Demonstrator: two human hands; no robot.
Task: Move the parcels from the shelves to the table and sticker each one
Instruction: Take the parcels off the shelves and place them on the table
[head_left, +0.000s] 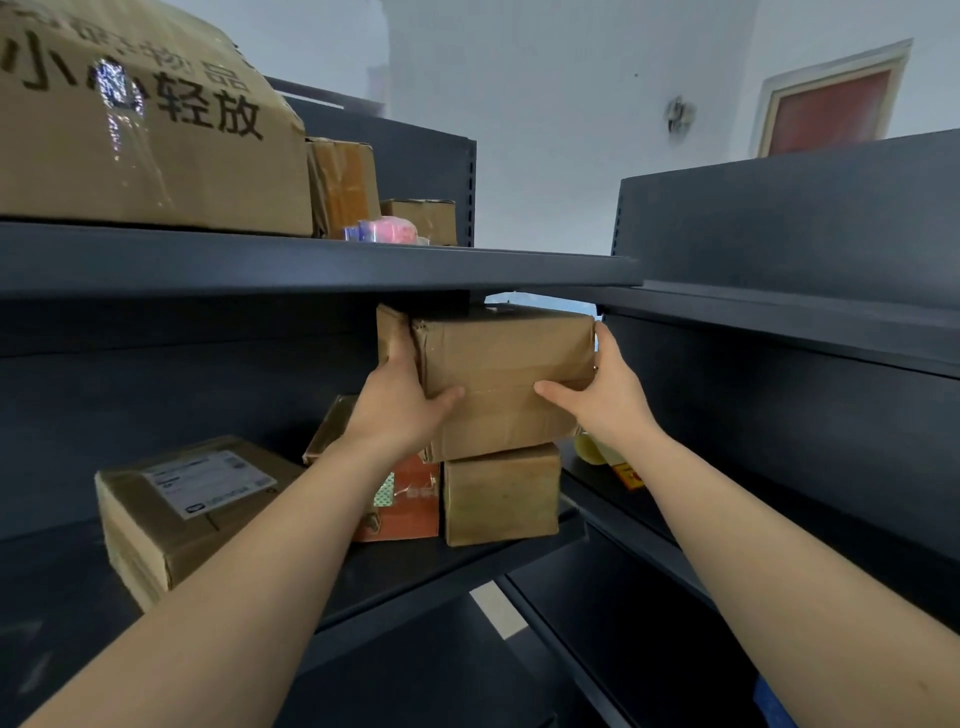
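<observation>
A plain brown cardboard parcel (501, 364) sits on the middle shelf, stacked on a smaller brown box (501, 496) and an orange-red box (410, 506). My left hand (400, 400) grips the parcel's left side, thumb on its front face. On its right side my right hand (605, 392) holds it the same way. The parcel's top is just under the upper shelf's edge (311, 270). Another brown parcel with a white label (176, 512) lies at the left of the same shelf.
The dark metal shelves hold a big printed carton (140, 124), smaller boxes (345, 182) and a pink packet (387, 231) on the upper level. A second dark shelf unit (779, 260) stands at the right, with a yellow item (592, 449) on it.
</observation>
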